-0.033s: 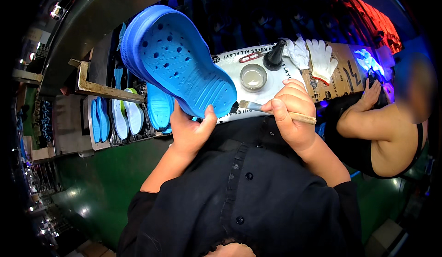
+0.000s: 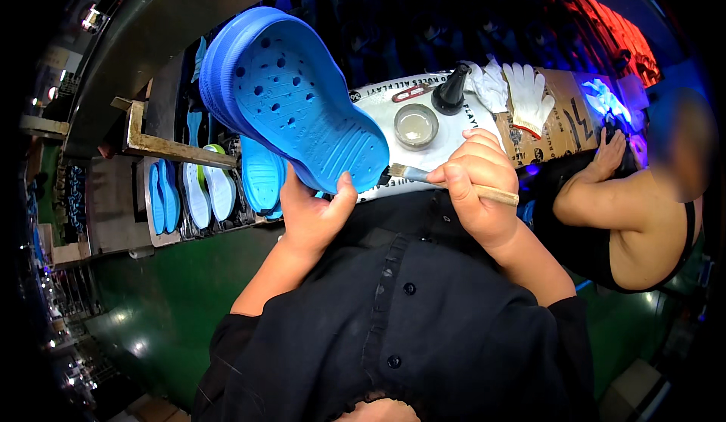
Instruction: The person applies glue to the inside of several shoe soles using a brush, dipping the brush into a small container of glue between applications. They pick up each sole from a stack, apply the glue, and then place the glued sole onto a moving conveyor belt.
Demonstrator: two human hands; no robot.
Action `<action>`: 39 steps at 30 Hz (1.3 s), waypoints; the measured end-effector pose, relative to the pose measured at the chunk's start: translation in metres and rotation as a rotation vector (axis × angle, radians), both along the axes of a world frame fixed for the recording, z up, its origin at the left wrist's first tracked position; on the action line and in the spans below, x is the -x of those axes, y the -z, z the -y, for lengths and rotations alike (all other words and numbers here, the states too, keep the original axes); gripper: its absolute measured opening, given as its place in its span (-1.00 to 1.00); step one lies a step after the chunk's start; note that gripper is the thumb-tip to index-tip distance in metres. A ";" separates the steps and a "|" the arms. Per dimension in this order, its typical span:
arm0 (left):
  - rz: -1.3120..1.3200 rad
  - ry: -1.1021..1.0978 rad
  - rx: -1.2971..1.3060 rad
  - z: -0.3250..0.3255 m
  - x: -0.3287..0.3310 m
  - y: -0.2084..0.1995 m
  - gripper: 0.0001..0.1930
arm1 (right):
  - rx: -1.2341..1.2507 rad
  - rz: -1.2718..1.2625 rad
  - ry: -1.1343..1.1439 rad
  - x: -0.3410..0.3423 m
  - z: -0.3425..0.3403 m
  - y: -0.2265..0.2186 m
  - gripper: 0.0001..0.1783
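A big blue moulded shoe sole (image 2: 314,112) with small round holes is tilted up over the bench, its cupped inside facing me. My left hand (image 2: 314,214) grips its near end, thumb on the rim and the other fingers hidden beneath. My right hand (image 2: 478,184) is closed round the wooden handle of a flat paintbrush (image 2: 414,174). The bristle tips are at the sole's near right edge; I cannot tell whether they touch it. Beyond the brush stands a small round cup (image 2: 416,126) of cloudy pale liquid.
Behind the cup are a black cone-nozzled bottle (image 2: 451,91), a red clip-like item (image 2: 411,94), white cloth (image 2: 490,85) and a white glove (image 2: 528,97). Several blue and white soles (image 2: 209,189) lie left, near a wooden frame (image 2: 178,150). Another person (image 2: 628,218) works at right.
The blue sole has tilted very slightly. Both hands keep their hold, and nothing else has visibly moved.
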State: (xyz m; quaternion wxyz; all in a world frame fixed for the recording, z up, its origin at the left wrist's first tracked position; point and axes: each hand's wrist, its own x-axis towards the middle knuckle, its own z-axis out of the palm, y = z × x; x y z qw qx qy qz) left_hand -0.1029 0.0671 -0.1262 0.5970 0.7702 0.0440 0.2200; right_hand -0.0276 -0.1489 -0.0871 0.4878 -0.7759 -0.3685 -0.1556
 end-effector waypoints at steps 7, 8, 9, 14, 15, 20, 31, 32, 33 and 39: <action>0.071 -0.027 -0.126 0.003 -0.002 0.004 -0.50 | 0.024 0.071 -0.042 -0.003 -0.001 0.005 -0.81; 0.098 -0.036 -0.128 0.004 -0.003 0.004 -0.51 | 0.024 0.068 -0.046 -0.003 0.000 0.005 -0.81; 0.128 -0.041 -0.130 0.005 -0.004 0.005 -0.52 | 0.007 0.066 -0.034 -0.003 0.001 0.005 -0.82; 0.141 -0.037 -0.134 0.006 -0.005 0.006 -0.55 | -0.035 0.056 -0.097 0.001 -0.004 0.003 -0.83; 0.162 -0.032 -0.145 0.006 -0.005 0.006 -0.56 | -0.012 0.055 -0.096 0.002 -0.004 0.004 -0.84; 0.221 -0.057 -0.159 0.006 -0.007 0.010 -0.58 | -0.011 -0.006 -0.068 0.001 0.002 0.006 -0.84; 0.292 -0.098 -0.073 0.009 -0.010 0.001 -0.59 | 0.015 -0.018 -0.100 0.006 0.001 0.001 -0.82; 0.242 -0.083 -0.080 0.007 -0.009 -0.001 -0.59 | -0.022 -0.036 -0.086 0.004 0.002 0.002 -0.82; 0.194 -0.068 -0.086 0.006 -0.008 -0.002 -0.58 | -0.058 -0.053 -0.072 0.004 0.002 0.001 -0.82; 0.173 -0.052 -0.079 0.007 -0.008 -0.001 -0.57 | -0.029 0.026 -0.063 0.000 -0.008 0.001 -0.84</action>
